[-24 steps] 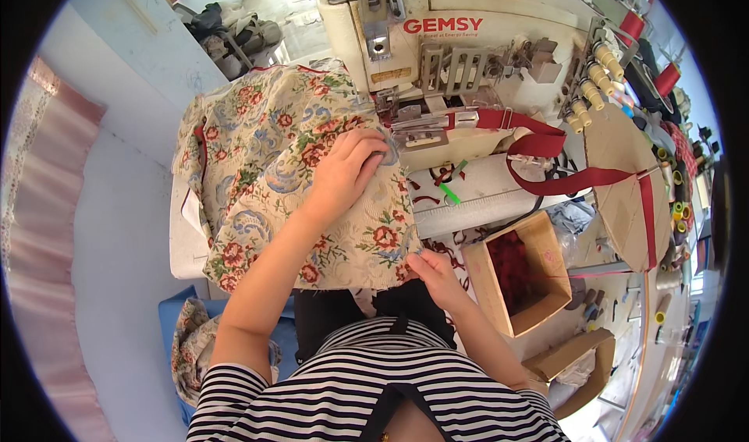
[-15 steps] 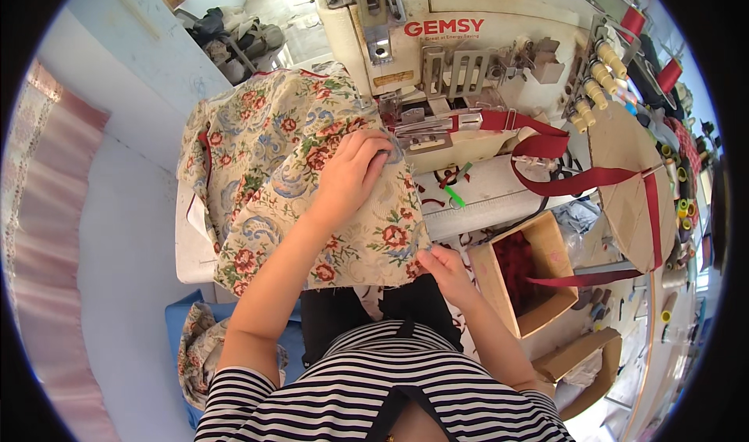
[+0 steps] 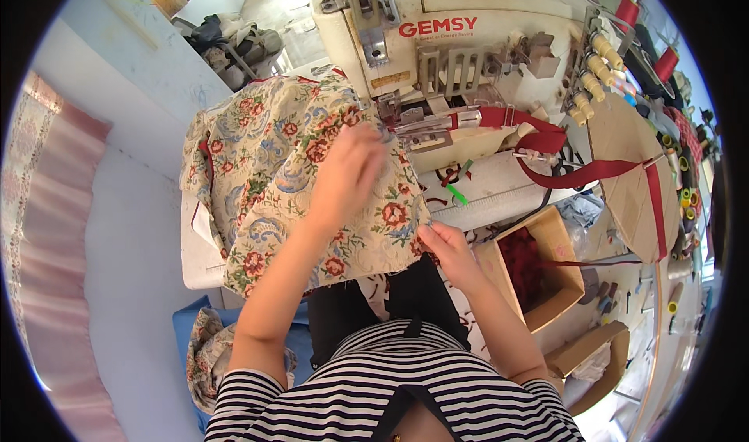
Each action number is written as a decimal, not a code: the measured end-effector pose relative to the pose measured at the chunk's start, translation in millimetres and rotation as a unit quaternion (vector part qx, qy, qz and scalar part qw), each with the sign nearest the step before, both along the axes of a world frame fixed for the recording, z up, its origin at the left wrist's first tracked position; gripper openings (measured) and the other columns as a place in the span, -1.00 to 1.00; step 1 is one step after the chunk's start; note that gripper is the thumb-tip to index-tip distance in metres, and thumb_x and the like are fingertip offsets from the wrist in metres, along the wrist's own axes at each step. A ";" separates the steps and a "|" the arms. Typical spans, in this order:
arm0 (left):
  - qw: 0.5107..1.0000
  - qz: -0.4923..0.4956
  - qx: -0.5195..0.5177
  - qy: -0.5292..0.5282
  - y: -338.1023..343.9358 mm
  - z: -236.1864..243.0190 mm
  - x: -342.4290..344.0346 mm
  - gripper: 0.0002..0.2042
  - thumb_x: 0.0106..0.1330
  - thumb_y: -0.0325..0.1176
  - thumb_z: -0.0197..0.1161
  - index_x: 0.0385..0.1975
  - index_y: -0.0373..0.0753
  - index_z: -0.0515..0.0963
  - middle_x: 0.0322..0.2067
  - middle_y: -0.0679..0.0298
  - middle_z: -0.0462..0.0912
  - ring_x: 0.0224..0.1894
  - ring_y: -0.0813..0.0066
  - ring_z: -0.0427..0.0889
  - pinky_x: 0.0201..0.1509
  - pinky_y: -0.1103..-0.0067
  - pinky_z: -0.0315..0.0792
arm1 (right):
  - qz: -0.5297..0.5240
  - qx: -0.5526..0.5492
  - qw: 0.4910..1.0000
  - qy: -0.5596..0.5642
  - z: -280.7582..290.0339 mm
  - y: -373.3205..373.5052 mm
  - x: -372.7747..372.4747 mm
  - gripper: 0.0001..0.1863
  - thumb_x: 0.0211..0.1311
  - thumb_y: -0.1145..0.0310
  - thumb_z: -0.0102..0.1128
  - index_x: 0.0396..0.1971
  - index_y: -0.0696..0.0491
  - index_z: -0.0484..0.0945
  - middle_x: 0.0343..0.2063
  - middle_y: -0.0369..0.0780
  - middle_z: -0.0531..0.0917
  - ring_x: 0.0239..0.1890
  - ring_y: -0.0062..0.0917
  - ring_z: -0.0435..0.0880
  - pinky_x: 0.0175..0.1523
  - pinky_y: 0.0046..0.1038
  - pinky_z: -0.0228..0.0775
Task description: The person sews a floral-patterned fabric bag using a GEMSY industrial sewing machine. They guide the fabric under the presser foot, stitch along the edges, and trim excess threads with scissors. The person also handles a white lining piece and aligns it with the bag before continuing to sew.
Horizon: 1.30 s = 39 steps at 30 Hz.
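Floral fabric [image 3: 273, 177] on sewing table, bunched left of sewing machine [image 3: 468, 44]. Left hand [image 3: 347, 173] has slid toward presser foot [image 3: 425, 126], fingers blurred, apparently pressing cloth flat. Right hand [image 3: 445, 243] pinches near hem at table's front edge. Feeding seam appears underway.

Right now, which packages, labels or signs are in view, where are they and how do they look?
Red lettering: on the cream sewing machine, top centre.
Small yellowish label plate: machine front, rectangular.
Open cardboard box: right of the right hand, brown, holding red material.
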<state>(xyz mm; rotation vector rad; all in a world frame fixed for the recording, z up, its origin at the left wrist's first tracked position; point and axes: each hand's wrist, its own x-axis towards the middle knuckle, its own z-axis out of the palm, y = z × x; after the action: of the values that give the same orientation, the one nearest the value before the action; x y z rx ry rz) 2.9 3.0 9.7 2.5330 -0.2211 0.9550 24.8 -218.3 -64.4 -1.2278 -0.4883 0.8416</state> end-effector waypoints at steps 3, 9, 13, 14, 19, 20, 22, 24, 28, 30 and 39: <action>0.992 -0.066 0.020 0.107 -49.6 17.6 -59.8 -0.64 0.08 -0.50 0.21 -0.06 -0.26 0.48 0.00 0.18 0.51 0.19 0.14 0.39 0.35 0.22 0.08 | -0.006 -0.017 1.000 0.004 18.9 3.8 -1.2 -0.69 0.41 0.27 -0.03 -0.37 0.22 0.51 -0.41 -0.42 0.50 -0.36 -0.78 0.37 -0.16 -0.64 0.27; 0.993 0.034 0.082 0.077 -72.1 -15.0 -67.0 -0.40 -0.13 -0.54 0.27 0.07 -0.20 0.45 0.04 0.24 0.50 0.18 0.20 0.40 0.33 0.24 0.11 | -0.060 -0.041 0.963 -0.260 30.6 8.9 -9.1 -0.77 0.34 0.36 0.04 -0.30 0.27 0.48 -0.32 -0.22 0.43 -0.23 -0.53 0.41 -0.09 -0.56 0.26; 0.996 0.030 0.081 0.002 -56.8 -17.4 -62.6 -0.50 -0.10 -0.59 0.27 -0.03 -0.21 0.52 -0.05 0.27 0.55 0.01 0.23 0.52 0.10 0.33 0.38 | -0.193 -0.126 0.819 -0.525 51.5 -12.1 14.8 -0.79 0.24 0.38 0.11 -0.20 0.19 0.53 -0.27 -0.13 0.48 -0.19 -0.34 0.49 -0.11 -0.42 0.36; 0.997 0.027 0.071 -0.005 -57.0 -15.2 -63.0 -0.51 -0.10 -0.59 0.28 -0.04 -0.22 0.53 -0.06 0.27 0.56 -0.02 0.23 0.53 0.07 0.35 0.40 | -0.199 -0.174 0.778 -0.570 49.2 -13.6 23.6 -0.78 0.22 0.38 0.13 -0.21 0.19 0.53 -0.30 -0.13 0.50 -0.21 -0.34 0.53 -0.14 -0.40 0.39; 0.998 0.030 0.043 -0.023 -63.3 4.5 -62.5 -0.56 -0.08 -0.60 0.29 -0.09 -0.22 0.56 -0.07 0.25 0.58 -0.08 0.24 0.56 -0.06 0.44 0.44 | -0.088 -0.386 0.653 -0.646 14.8 0.0 61.6 -0.81 0.15 0.37 0.14 -0.31 0.17 0.51 -0.51 -0.14 0.60 -0.42 -0.30 0.65 -0.34 -0.34 0.48; 0.998 0.028 0.050 -0.040 -63.1 9.6 -61.0 -0.57 -0.09 -0.60 0.29 -0.10 -0.24 0.56 -0.07 0.24 0.58 -0.08 0.24 0.56 -0.07 0.45 0.45 | -0.067 -0.409 0.631 -0.656 14.2 -0.5 66.0 -0.84 0.16 0.38 0.12 -0.33 0.15 0.51 -0.54 -0.15 0.60 -0.45 -0.30 0.66 -0.38 -0.33 0.48; 0.995 0.033 0.065 -0.072 -59.4 16.8 -61.0 -0.59 -0.10 -0.61 0.28 -0.14 -0.26 0.56 -0.06 0.23 0.58 -0.08 0.25 0.56 -0.08 0.46 0.47 | -0.021 -0.448 0.587 -0.674 22.1 3.9 67.6 -0.89 0.17 0.40 0.08 -0.38 0.12 0.50 -0.61 -0.16 0.61 -0.51 -0.28 0.66 -0.45 -0.30 0.47; 0.996 0.009 0.068 -0.054 -58.1 14.8 -63.8 -0.64 -0.08 -0.60 0.26 -0.18 -0.29 0.55 -0.08 0.21 0.58 -0.08 0.27 0.56 -0.09 0.47 0.49 | 0.014 -0.450 0.582 -0.677 33.5 -7.2 66.0 -0.89 0.19 0.42 0.04 -0.35 0.12 0.50 -0.62 -0.13 0.62 -0.48 -0.29 0.67 -0.45 -0.31 0.46; 0.992 -0.010 0.123 0.021 -59.3 -14.3 -66.5 -0.73 -0.02 -0.55 0.19 -0.25 -0.32 0.52 -0.14 0.21 0.59 -0.08 0.30 0.57 -0.11 0.48 0.53 | 0.014 -0.497 0.633 -0.594 68.6 -31.0 46.1 -0.81 0.26 0.36 0.02 -0.18 0.08 0.46 -0.65 -0.08 0.59 -0.52 -0.20 0.63 -0.44 -0.19 0.38; 0.993 -0.012 0.119 0.017 -59.2 -16.1 -65.5 -0.74 0.00 -0.53 0.17 -0.24 -0.31 0.51 -0.16 0.23 0.59 -0.10 0.31 0.58 -0.12 0.49 0.53 | -0.067 -0.392 0.749 -0.530 79.9 -31.4 31.0 -0.81 0.31 0.36 -0.05 -0.15 0.07 0.44 -0.60 -0.05 0.59 -0.49 -0.19 0.62 -0.41 -0.22 0.36; 0.998 -0.009 0.057 0.002 -59.5 -19.7 -63.2 -0.73 -0.02 -0.54 0.15 -0.25 -0.30 0.53 -0.18 0.23 0.60 -0.15 0.34 0.61 -0.22 0.53 0.56 | -0.134 -0.228 0.839 -0.476 75.1 33.9 15.8 -0.63 0.36 0.35 -0.10 0.14 -0.03 0.29 -0.61 -0.03 0.54 -0.55 -0.08 0.54 -0.43 -0.16 0.31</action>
<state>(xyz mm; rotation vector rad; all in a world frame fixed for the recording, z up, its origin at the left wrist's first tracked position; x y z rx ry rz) -60.2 -56.5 -10.0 2.6309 -0.3042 0.9551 40.6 -184.5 10.7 -2.0987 -0.9082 0.0238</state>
